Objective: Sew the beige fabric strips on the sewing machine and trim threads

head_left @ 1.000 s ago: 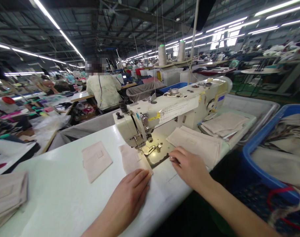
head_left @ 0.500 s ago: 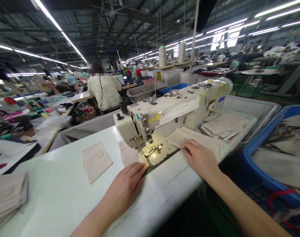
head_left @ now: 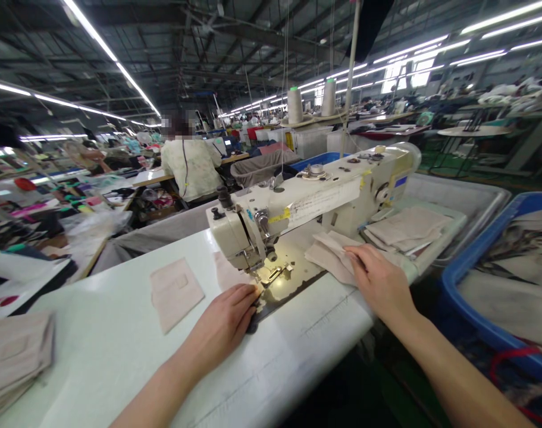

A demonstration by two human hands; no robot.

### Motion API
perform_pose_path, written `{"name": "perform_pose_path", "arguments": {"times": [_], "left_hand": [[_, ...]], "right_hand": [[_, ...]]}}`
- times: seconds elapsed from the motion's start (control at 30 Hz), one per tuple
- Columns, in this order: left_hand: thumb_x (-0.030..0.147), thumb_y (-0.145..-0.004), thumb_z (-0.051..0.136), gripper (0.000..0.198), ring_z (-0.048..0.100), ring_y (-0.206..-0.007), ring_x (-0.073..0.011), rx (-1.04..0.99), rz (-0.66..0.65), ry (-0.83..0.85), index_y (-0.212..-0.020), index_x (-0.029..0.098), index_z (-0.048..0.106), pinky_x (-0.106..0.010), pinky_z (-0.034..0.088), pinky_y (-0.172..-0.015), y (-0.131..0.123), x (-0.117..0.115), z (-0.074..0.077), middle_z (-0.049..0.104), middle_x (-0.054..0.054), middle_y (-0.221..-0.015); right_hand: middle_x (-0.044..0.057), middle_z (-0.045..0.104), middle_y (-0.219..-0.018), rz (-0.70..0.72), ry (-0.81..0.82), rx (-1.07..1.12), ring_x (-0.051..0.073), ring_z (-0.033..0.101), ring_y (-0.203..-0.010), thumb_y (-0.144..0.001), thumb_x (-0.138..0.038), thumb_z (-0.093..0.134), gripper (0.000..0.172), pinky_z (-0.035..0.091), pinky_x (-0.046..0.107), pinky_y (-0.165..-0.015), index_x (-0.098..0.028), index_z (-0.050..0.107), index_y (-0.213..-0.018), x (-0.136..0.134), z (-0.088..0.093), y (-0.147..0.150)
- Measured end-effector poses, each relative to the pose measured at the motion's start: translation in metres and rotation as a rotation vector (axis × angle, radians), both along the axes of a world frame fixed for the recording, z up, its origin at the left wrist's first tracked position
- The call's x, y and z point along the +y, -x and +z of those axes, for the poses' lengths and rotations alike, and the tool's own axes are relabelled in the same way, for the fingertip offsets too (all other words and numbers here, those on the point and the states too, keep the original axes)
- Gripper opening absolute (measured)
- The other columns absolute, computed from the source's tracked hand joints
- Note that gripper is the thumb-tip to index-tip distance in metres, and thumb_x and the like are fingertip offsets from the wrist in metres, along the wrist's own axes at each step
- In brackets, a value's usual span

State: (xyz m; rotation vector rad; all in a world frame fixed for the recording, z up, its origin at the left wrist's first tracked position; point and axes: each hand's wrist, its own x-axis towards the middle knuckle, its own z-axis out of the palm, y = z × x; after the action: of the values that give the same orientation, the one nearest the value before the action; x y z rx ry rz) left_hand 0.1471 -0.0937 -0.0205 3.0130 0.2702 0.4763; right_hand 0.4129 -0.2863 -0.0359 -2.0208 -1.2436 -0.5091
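Note:
My left hand (head_left: pixel 232 312), fingers together, grips the near edge of a beige fabric piece (head_left: pixel 226 273) by the needle of the sewing machine (head_left: pixel 293 205). Part of that piece is hidden behind the hand and the machine head. On the right of the bed, my right hand (head_left: pixel 380 279) pinches the edge of beige fabric pieces (head_left: pixel 331 252), which are lifted and bent. How many layers it holds I cannot tell. A separate beige piece with a small stitched patch (head_left: pixel 175 291) lies flat left of the machine.
Stacked beige pieces lie at the table's left edge (head_left: pixel 18 351) and at the right end (head_left: pixel 407 226). A blue bin (head_left: pixel 458 297) of fabric stands at the right. Thread cones (head_left: pixel 294 107) rise behind the machine. A person (head_left: pixel 193 166) sits ahead with their back turned.
My right hand has moved right and lifted the edge of the beige fabric, folding it up. My left hand has shifted slightly left and away from me, at the needle.

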Motion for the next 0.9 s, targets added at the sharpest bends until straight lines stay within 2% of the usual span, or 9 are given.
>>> {"name": "perform_pose_path", "arguments": {"times": [0.33,0.53,0.7,0.8,0.9], "left_hand": [[0.025,-0.101,0.039,0.034,0.063,-0.114,-0.024,0.032,0.02,0.009,-0.121,0.016,0.065,-0.04,0.053,-0.101,-0.005,0.018,0.0,0.067,-0.012,-0.124],[0.025,-0.101,0.037,0.036,0.061,-0.116,-0.0237,0.05,0.026,0.012,-0.12,0.014,0.066,-0.04,0.051,-0.104,-0.007,0.025,0.003,0.066,-0.012,-0.125],[0.023,-0.101,0.035,0.037,0.061,-0.115,-0.0243,0.039,0.018,0.004,-0.121,0.015,0.065,-0.041,0.051,-0.103,-0.007,0.025,0.002,0.067,-0.012,-0.124],[0.024,-0.101,0.036,0.037,0.061,-0.116,-0.0238,0.036,0.018,0.013,-0.122,0.015,0.065,-0.039,0.051,-0.104,-0.006,0.026,-0.002,0.066,-0.012,-0.126],[0.028,-0.1,0.038,0.037,0.061,-0.118,-0.0245,0.013,0.046,-0.015,-0.125,0.017,0.064,-0.039,0.05,-0.105,-0.005,0.03,-0.008,0.066,-0.01,-0.128]], "right_hand": [[0.007,0.069,-0.098,-0.048,-0.117,-0.052,0.023,0.066,-0.091,-0.102,-0.027,0.042,0.023,0.047,0.029,-0.072,-0.018,0.063,-0.103,-0.003,0.006,-0.003],[0.008,0.068,-0.096,-0.04,-0.187,-0.129,0.021,0.066,-0.087,-0.1,-0.022,0.043,0.02,0.046,0.028,-0.069,-0.017,0.062,-0.105,-0.007,0.008,-0.009],[0.007,0.067,-0.084,-0.093,-0.44,-0.204,0.019,0.063,-0.074,-0.096,-0.02,0.049,0.015,0.047,0.028,-0.066,-0.018,0.064,-0.099,-0.015,0.007,-0.015],[0.007,0.067,-0.08,-0.209,-0.597,-0.22,0.018,0.062,-0.07,-0.093,-0.021,0.054,0.014,0.046,0.029,-0.066,-0.015,0.066,-0.095,-0.019,0.009,-0.014],[0.009,0.068,-0.084,-0.327,-0.724,-0.127,0.019,0.062,-0.07,-0.092,-0.025,0.057,0.017,0.046,0.029,-0.065,-0.012,0.068,-0.095,-0.021,0.015,-0.007]]}}
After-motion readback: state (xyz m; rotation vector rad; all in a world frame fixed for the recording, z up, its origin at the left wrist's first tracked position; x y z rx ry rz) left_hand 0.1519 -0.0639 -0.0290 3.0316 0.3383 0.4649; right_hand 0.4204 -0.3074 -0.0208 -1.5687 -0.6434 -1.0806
